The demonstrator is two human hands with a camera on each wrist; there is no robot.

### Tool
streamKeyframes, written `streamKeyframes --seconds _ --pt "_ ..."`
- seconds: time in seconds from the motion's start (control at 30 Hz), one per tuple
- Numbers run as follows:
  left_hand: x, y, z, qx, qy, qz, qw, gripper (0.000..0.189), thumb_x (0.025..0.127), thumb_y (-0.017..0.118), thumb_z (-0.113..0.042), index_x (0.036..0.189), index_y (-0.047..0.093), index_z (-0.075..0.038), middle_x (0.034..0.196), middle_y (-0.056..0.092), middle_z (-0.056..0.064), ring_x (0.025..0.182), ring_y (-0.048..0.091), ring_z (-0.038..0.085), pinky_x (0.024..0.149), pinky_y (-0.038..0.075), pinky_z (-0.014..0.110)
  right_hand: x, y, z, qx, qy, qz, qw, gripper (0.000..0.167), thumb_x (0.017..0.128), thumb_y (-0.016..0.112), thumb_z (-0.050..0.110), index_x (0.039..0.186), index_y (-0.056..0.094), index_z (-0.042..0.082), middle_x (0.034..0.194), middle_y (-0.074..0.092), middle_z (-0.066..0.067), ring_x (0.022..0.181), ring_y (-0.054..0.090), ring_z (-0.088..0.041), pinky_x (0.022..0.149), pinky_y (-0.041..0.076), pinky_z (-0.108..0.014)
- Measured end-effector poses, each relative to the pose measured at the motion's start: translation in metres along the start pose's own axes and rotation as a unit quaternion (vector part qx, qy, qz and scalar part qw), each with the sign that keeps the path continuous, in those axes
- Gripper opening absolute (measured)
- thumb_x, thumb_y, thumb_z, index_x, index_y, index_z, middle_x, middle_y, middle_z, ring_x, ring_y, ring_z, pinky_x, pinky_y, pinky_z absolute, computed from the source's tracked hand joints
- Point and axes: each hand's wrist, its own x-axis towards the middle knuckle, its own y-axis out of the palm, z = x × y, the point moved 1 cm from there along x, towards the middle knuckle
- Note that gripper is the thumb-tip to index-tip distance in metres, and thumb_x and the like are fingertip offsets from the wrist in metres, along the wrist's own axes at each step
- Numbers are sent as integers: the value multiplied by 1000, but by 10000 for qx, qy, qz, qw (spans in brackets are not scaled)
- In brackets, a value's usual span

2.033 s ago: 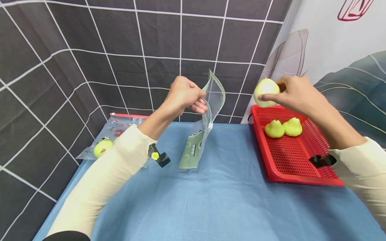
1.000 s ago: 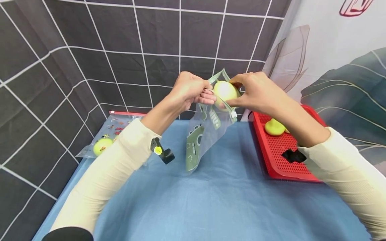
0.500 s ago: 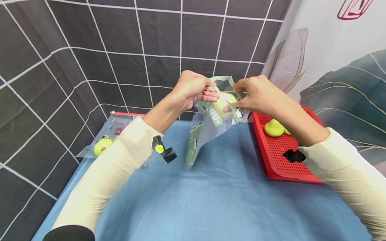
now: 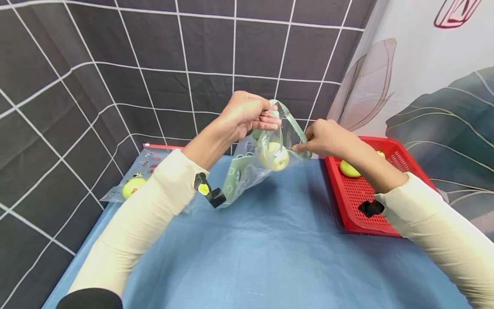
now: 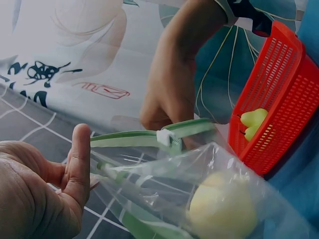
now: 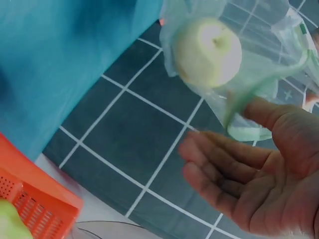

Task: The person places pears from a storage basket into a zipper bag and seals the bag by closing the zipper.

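Observation:
A clear zipper bag (image 4: 236, 176) with green trim and a printed green panel hangs between the two hands, its mouth spread apart. Inside it lies a round pale yellow-green apple (image 4: 277, 158), also seen through the plastic in the right wrist view (image 6: 207, 52). The left hand (image 4: 248, 112) pinches one side of the bag's green rim. On the opposite side, the right hand (image 4: 326, 136) holds the rim between thumb and fingers. The white zipper slider (image 5: 164, 138) shows close to the right hand in the left wrist view.
To the right stands a red perforated basket (image 4: 349, 221) with green pears (image 4: 349, 169), partly hidden by the right forearm. A second clear bag (image 4: 144, 165) with a red zipper and a yellow-green fruit (image 4: 133, 186) lies on the blue cloth at left, partly behind the left sleeve.
The right hand brought the apple left from above the basket and released it into the bag, where it has dropped lower. Now that hand holds the rim; the left hand kept its grip.

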Motion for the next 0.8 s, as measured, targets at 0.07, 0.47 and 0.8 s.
streamKeyframes --seconds 0.07,0.47,0.8 --pt "0 -1 0 14 6 -22 10000 27 110 62 4 131 75 14 74 77 15 67 80 21 70 74 31 0 -2 -2 -3 -34 -75 10000 35 97 82 31 71 78 9 58 62 4 56 51 -14 52 41 -28" --pt "3 -14 4 -45 329 -455 9984 23 106 70 4 123 74 18 66 73 9 54 77 16 59 71 28 0 -49 0 551 224 -996 9932 27 99 74 24 104 86 1 72 76 0 67 56 -17 54 40 -30" --pt "4 -25 8 -61 686 -844 9940 8 102 71 4 101 75 11 61 69 6 48 71 11 50 66 24 -3 -58 2 769 562 -1251 9876 36 105 72 39 111 88 8 75 81 3 73 64 -13 56 43 -32"
